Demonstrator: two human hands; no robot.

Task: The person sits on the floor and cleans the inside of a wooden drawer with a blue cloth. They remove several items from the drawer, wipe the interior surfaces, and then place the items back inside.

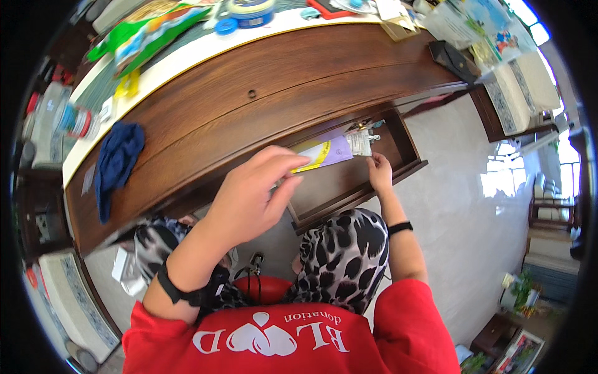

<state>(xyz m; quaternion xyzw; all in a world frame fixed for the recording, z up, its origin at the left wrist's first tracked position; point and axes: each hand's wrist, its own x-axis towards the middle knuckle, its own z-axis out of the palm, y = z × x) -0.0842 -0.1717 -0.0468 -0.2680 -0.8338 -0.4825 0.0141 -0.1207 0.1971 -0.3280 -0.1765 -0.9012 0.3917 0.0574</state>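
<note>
An open wooden drawer [327,187] juts out from the table before me. A flat purple, yellow and white packet [338,148] lies at an angle over the drawer. My left hand [254,194] pinches its left end between thumb and index finger. At the packet's right end is a small white printed packet [359,142], with a white clip-like piece [374,137] beside it. The fingertips of my right hand [381,172] meet the lower right corner of the white packet; whether they grip it is hidden. Behind these, small metal and bluish items sit in the drawer's far corner.
On the wooden tabletop [280,70] lie a dark blue cloth [119,159], a small dark ring [252,93] and a black case [453,61]. Along its far side are a green bag [154,37], a blue tub [251,13] and a plastic jar [77,121]. My knees are close to the drawer front.
</note>
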